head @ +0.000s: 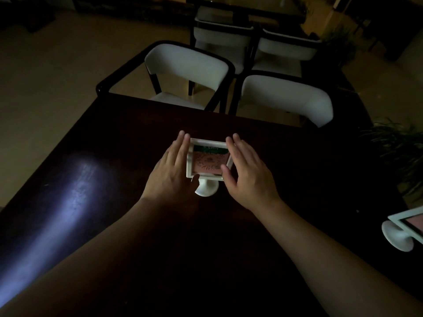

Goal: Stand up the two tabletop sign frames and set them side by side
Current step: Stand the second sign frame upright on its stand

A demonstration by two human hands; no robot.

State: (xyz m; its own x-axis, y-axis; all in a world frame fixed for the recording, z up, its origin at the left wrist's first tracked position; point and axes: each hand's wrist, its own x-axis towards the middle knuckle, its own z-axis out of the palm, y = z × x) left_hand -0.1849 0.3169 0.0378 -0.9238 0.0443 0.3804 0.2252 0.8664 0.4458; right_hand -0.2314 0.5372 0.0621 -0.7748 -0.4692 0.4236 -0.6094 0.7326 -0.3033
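the left hand (169, 170) lies flat with fingers straight and together against the left edge of a white sign frame (207, 160), its thumb tucked under the lower left corner; the right hand (248, 172) mirrors it on the right edge, fingers extended, thumb resting on the frame's face near the right side; both palms press the frame between them rather than curling around it; the frame holds a pink card with a green strip along its far edge, and its round white base (207, 189) points toward the person, sitting between the two wrists; whether it is upright or tilted back is hard to tell in this dim light; it sits mid-way across a dark table (137, 225); a second sign frame (406, 227) lies well apart at the right edge, base toward the left; white-backed chairs (190, 65) stand beyond the far side of the table
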